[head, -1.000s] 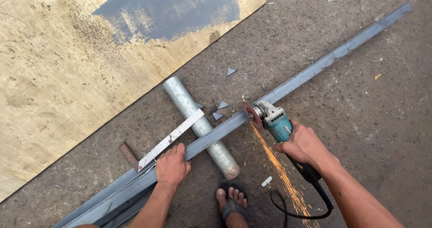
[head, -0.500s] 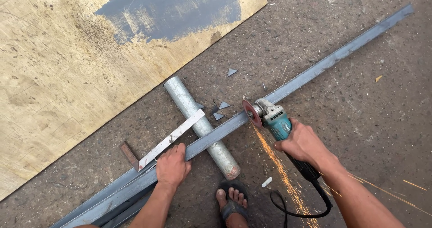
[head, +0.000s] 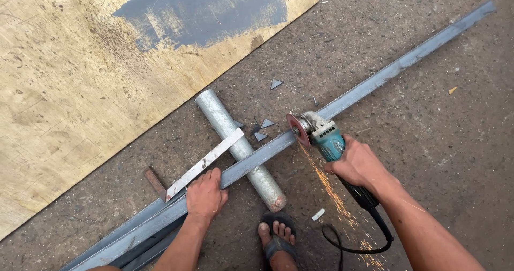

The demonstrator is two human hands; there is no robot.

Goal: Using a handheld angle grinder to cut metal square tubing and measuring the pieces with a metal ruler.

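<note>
— Rough grey ground (head: 439, 158) all around; what lies at ten o'clock?

— That's a worn plywood sheet (head: 80, 89) with a grey painted patch. Across the middle, running from seven o'clock up to two o'clock, lies the long steel bar (head: 375, 84), propped on a short galvanised pipe (head: 235, 142) that crosses under it.

— And your hands?

— My left hand (head: 205, 195) is pressed flat on the bar at about seven o'clock, fingers curled over its edge, touching the steel square (head: 201, 165) that lies on top. My right hand (head: 360, 166) is wrapped tight around the teal angle grinder (head: 324, 137), at four o'clock from the centre.

— Where's the disc?

— The disc (head: 296, 129) meets the bar just past the pipe, throwing sparks (head: 334, 196) toward five o'clock. Small metal offcuts (head: 265, 124) lie near the cut, and my sandalled foot (head: 276, 239) stands at six o'clock beside the cable (head: 353, 244).
</note>
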